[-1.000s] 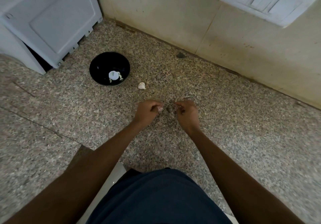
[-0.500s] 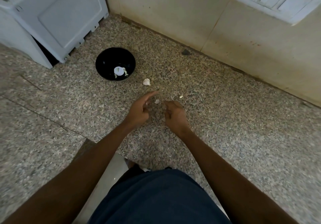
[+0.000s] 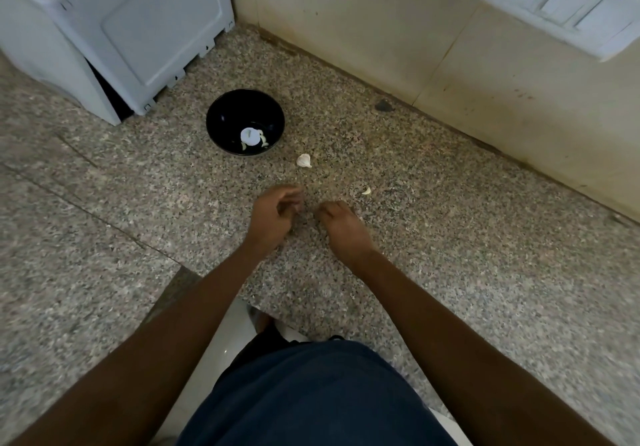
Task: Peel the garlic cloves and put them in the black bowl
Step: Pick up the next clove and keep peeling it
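both hands, left hand point(image 3: 273, 215) and right hand point(image 3: 341, 227), are curling their fingers, contents hidden; the unpeeled garlic clove point(image 3: 304, 160) beside the black bowl point(image 3: 221, 113) is risking being overlooked on the speckled counter point(image 3: 450, 238).

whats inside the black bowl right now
The black bowl holds a round white piece and a few pale peeled garlic slivers beside it. Its near wall hides part of the bottom.

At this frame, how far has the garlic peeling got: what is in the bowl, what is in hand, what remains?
Done: a few pale peeled pieces lie in the round black bowl. In hand: the left hand and right hand are curled close together, but any clove between them is hidden. Left: one whole white unpeeled clove on the speckled granite counter, plus a small pale scrap.
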